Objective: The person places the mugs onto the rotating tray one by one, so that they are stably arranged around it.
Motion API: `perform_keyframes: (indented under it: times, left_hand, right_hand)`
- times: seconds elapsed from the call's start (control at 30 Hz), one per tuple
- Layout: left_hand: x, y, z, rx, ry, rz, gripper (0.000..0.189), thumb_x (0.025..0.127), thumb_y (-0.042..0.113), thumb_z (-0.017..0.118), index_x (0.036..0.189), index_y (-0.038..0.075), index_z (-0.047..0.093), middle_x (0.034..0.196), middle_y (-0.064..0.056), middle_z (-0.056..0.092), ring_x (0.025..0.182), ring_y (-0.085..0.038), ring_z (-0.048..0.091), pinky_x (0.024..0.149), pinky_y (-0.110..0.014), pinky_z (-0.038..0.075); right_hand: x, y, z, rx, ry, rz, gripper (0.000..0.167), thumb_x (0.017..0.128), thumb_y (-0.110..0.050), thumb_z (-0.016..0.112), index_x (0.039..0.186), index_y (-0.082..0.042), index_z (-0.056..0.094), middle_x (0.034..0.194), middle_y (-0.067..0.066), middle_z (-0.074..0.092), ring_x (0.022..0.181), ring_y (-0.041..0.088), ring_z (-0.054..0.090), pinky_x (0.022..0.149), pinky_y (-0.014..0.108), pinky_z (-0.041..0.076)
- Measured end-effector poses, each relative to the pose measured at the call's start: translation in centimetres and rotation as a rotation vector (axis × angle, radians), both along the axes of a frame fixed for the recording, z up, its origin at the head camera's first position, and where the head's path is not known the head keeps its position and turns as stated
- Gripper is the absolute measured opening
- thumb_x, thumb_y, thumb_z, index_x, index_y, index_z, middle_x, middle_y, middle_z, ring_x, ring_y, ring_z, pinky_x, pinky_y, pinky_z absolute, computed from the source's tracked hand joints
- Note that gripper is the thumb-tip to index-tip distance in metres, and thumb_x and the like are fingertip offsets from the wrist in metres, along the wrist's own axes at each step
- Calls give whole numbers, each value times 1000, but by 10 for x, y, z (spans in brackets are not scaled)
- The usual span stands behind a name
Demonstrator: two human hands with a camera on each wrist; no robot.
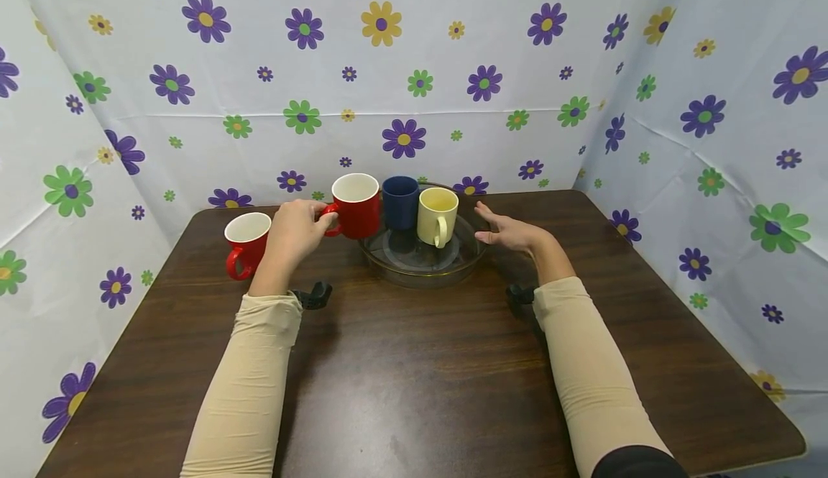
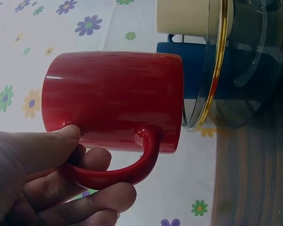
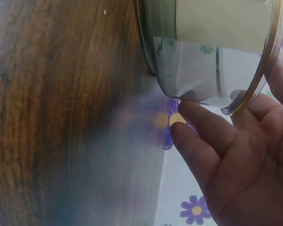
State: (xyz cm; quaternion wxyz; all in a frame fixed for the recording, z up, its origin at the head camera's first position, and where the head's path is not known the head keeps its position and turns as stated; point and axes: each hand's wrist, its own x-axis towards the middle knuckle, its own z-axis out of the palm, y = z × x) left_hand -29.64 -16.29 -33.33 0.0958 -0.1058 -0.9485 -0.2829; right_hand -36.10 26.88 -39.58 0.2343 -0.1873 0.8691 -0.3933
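My left hand (image 1: 294,233) grips the handle of a red mug (image 2: 113,101) with a white inside, thumb on top and fingers curled through and under the handle. That mug is upright beside the left rim of a round clear tray (image 1: 423,274) with a gold edge, overlapping it in the head view. Inside the tray stand a dark blue mug (image 1: 399,203) and a pale yellow mug (image 1: 432,221), whose handle faces me. At the tray's right side is my right hand (image 1: 514,233), fingers fairly straight, with thumb and fingertips right at the rim in the right wrist view.
A second red mug (image 1: 249,241), white inside, stands on the dark wooden table (image 1: 401,363) to the left, partly behind my left hand. A flower-patterned white sheet (image 1: 323,68) hangs behind the table and along both sides.
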Motion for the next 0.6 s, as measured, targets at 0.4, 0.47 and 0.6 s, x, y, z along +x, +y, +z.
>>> perform_keyframes:
  times: [0.4,0.47,0.6]
  left_hand:
    - [1,9,0,-2,4,-39,31,99,21,67,119,-2,73,98,-19,76,79,-31,66,70,-42,59]
    - [1,10,0,-1,4,-45,30,99,21,67,118,-2,74,98,-19,76,80,-30,65,70,-42,58]
    - [0,14,0,4,12,-60,27,99,19,67,115,-2,75,95,-17,76,80,-30,65,70,-42,57]
  right_hand:
    - [-2,-2,1,9,-9,16,78,109,-24,48,163,-13,-7,167,6,-24,152,40,-17,116,73,9]
    - [-3,-2,2,11,-7,18,79,108,-23,49,163,-12,-8,167,8,-24,152,41,-17,116,73,8]
    - [-4,-2,2,30,8,24,79,108,-22,49,163,-11,-7,167,8,-23,152,42,-16,116,73,8]
